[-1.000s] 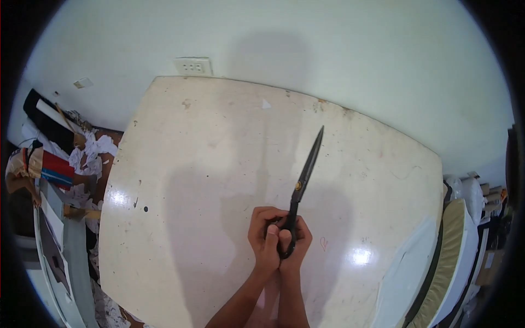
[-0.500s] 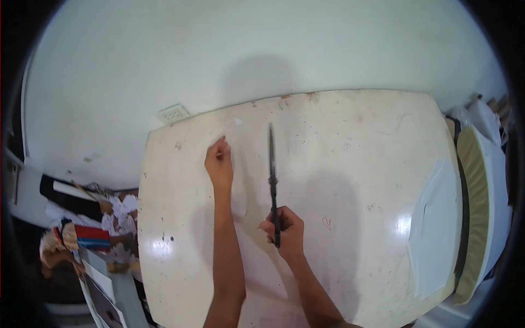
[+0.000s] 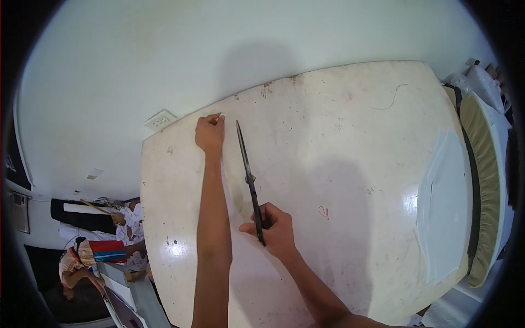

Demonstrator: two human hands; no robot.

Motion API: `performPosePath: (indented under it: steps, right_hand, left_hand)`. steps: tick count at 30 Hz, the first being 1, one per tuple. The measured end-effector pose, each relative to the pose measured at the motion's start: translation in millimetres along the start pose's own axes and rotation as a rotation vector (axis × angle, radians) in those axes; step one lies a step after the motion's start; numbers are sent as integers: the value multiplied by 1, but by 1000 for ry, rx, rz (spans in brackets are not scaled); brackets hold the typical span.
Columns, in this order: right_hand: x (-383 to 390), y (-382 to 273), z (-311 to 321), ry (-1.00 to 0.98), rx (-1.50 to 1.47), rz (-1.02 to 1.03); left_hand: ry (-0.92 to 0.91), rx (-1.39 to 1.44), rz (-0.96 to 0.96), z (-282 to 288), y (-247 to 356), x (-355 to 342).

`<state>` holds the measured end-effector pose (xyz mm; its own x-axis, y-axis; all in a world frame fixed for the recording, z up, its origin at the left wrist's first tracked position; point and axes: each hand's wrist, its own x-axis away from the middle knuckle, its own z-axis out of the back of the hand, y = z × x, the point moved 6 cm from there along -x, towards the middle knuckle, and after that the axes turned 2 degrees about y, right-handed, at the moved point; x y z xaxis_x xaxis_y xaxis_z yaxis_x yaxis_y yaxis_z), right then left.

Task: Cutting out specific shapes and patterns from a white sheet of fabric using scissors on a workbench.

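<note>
My left hand [image 3: 210, 133] reaches to the far left part of the pale table [image 3: 306, 131]. Its thumb and fingers are pinched together on a small white scrap [image 3: 222, 115], mostly hidden by the fingertips. Nearer to me, my right hand [image 3: 273, 229] grips a pair of long dark scissors [image 3: 250, 177] by the black handles. The blades are closed and point away from me, their tips just right of my left hand.
Folded white fabric [image 3: 444, 213] lies along the table's right side, beside an olive padded piece [image 3: 482, 191]. A wall with an outlet [image 3: 161, 120] borders the far edge. A loose dark thread [image 3: 395, 98] lies far right. At left, another person [image 3: 82, 259] bends beside grey equipment.
My left hand has moved onto the white scrap that lay bare on the table. The scissors have tilted leftward, and the whole view has shifted slightly.
</note>
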<state>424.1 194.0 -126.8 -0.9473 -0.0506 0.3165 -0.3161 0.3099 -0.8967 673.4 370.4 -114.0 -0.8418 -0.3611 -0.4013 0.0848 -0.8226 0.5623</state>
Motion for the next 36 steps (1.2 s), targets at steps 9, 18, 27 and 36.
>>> performPosePath:
  steps: [9, 18, 27, 36]
  right_hand:
    - [-10, -15, 41, -19, -48, 86]
    - [-8, -8, 13, -273, 61, 152]
    - [4, 2, -19, -460, 421, -131]
    - [9, 9, -22, -526, 434, -205]
  left_hand:
    - [90, 810, 337, 64, 27, 190]
    - [182, 1232, 503, 86, 3, 201]
    - [316, 1362, 591, 115, -47, 195]
    - [504, 1372, 572, 128, -48, 200]
